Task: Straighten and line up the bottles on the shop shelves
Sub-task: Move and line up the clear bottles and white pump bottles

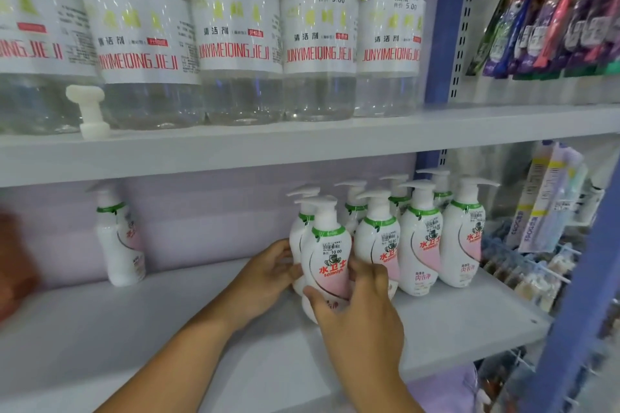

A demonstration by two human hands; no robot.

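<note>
Bottles are the job here, and the head view shows the one in hand: a white pump bottle (327,255) with a pink label, standing at about five o'clock in the frame on the lower shelf (188,322), at the left end of a cluster of matching pump bottles (421,238). The right hand (360,308) has thumb and fingers curled round its lower body; the left hand (268,270) presses fingertips against its left side, though whether they wrap behind it I cannot tell. A second bottle sits touching just behind the held one, so a quick twist or push toward three o'clock would likely knock its neighbours and topple the packed group like skittles; the projecting pump heads could also catch one another. The shelf's front edge lies close below the hands, so pulling toward six o'clock risks a drop. Open room lies toward nine o'clock, where bare shelf runs to a lone pump bottle (119,238) near the back wall. Large clear bottles (235,33) fill the upper shelf (302,141).
</note>
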